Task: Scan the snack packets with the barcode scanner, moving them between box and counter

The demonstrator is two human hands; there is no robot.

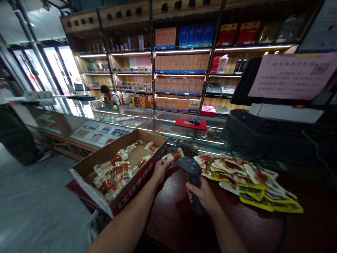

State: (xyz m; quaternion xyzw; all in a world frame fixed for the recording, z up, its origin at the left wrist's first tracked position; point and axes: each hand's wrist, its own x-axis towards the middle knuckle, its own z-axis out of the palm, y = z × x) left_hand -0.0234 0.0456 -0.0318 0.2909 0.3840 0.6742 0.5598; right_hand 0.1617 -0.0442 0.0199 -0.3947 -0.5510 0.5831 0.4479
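Observation:
My left hand (160, 170) pinches a packaged sausage (173, 155), reddish-brown in a clear and white wrapper, beside the box's right wall. My right hand (202, 194) is wrapped round the handle of a dark barcode scanner (190, 165), whose head sits close to the sausage pack and shows a small blue light. At the left stands an open cardboard box (135, 194) with several similar packs spread inside. To the right of the scanner lies a pile of packs (231, 167) in white wrappers, with yellow-edged packets (271, 202) at its near side.
The dark wooden table (168, 225) adjoins a glass display counter (118, 116). A mouse (194, 121) rests on a red mat (181, 122). A black monitor (243, 82) with a pink sheet stands at the right. Behind the counter, a person (113, 98) is near lit shelves.

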